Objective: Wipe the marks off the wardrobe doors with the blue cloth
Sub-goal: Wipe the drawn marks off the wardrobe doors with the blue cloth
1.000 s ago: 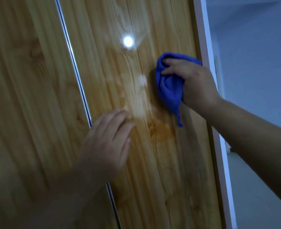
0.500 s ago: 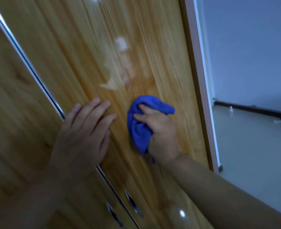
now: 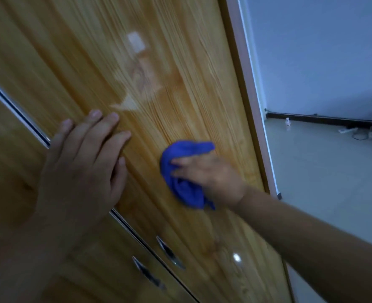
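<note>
The glossy wood-grain right wardrobe door (image 3: 193,68) fills the upper middle of the view, with the left door (image 3: 8,162) beside it across a chrome strip (image 3: 17,110). My right hand (image 3: 209,173) grips the bunched blue cloth (image 3: 180,184) and presses it against the right door, low near its right edge. My left hand (image 3: 82,167) lies flat with straight fingers over the seam between the doors. A pale reflection patch (image 3: 139,75) sits on the door above the cloth.
Two chrome handles (image 3: 167,252) sit below my hands on either side of the seam. The wardrobe's pale side edge (image 3: 246,84) runs down the right. Beyond it are a blue wall, a grey floor (image 3: 324,171) and a dark skirting with small objects.
My right hand has carried the cloth down the door, from high near the right edge to well below the reflection patch. The view has tilted down, bringing the handles in. My left hand stays flat.
</note>
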Motion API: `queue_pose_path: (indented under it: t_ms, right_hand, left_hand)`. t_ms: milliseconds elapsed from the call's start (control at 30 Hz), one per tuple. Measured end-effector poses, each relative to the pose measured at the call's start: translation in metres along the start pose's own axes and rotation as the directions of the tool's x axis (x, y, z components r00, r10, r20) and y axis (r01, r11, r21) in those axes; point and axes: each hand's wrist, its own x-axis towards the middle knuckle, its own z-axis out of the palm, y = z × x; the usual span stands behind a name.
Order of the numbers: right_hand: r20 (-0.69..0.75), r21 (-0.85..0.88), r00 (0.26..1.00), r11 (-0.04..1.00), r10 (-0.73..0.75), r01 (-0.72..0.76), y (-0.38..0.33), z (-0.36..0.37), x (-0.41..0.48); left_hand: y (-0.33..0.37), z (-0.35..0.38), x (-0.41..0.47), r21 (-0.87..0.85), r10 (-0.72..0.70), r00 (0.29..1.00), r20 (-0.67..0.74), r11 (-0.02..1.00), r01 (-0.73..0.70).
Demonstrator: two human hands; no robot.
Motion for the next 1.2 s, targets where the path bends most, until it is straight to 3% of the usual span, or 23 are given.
queue_pose_path:
  t_ms: [167, 300, 400, 500, 600, 667, 833, 900, 1033, 1200]
  right_hand:
    - [-0.146, -0.119, 0.976, 0.976, 0.164, -0.182, 0.052, -0.046, 0.046]
    - [-0.393, 0.100, 0.810, 0.895, 0.436, -0.434, 0.059, -0.064, 0.093]
    - [-0.364, 0.353, 0.751, 0.828, 0.551, -0.436, 0.046, -0.052, 0.108]
    - [-0.300, 0.398, 0.791, 0.824, 0.533, -0.403, 0.024, -0.030, 0.092]
    - [-0.205, 0.162, 0.909, 0.929, 0.363, -0.334, -0.008, -0.003, 0.045]
    - [-0.099, 0.092, 0.956, 0.959, 0.278, -0.269, -0.026, 0.015, 0.006]
    - [0.187, 0.008, 0.978, 0.995, 0.096, -0.099, -0.019, 0.014, -0.067]
    - [0.204, -0.043, 0.973, 0.994, 0.105, -0.099, -0.001, 0.002, -0.080]
    - [0.070, -0.076, 0.963, 0.964, 0.262, -0.256, 0.025, -0.016, -0.076]
    - [-0.048, 0.024, 0.890, 0.891, 0.454, -0.454, 0.008, -0.017, -0.059]
  left_hand:
    - [0.002, -0.005, -0.001, 0.020, 0.002, 1.000, 0.019, 1.000, -0.003]
    - [0.004, -0.007, 0.000, 0.029, -0.004, 0.999, 0.044, 1.000, 0.002]
    - [0.004, -0.008, 0.000, 0.032, -0.010, 0.998, 0.065, 0.999, 0.008]
    - [0.005, -0.010, 0.001, 0.029, -0.025, 0.997, 0.078, 0.999, 0.023]
    - [0.007, -0.010, 0.001, 0.018, -0.040, 0.996, 0.082, 0.999, 0.038]
    - [0.008, -0.009, 0.000, 0.023, -0.050, 0.995, 0.081, 0.999, 0.048]
    - [0.009, -0.007, 0.000, 0.015, -0.051, 0.994, 0.094, 0.999, 0.049]
    - [0.010, -0.008, -0.001, 0.010, -0.053, 0.994, 0.096, 0.999, 0.052]
    - [0.012, -0.009, -0.001, 0.001, -0.066, 0.992, 0.104, 0.998, 0.066]
    - [0.020, -0.012, -0.001, -0.027, -0.120, 0.986, 0.112, 0.992, 0.124]
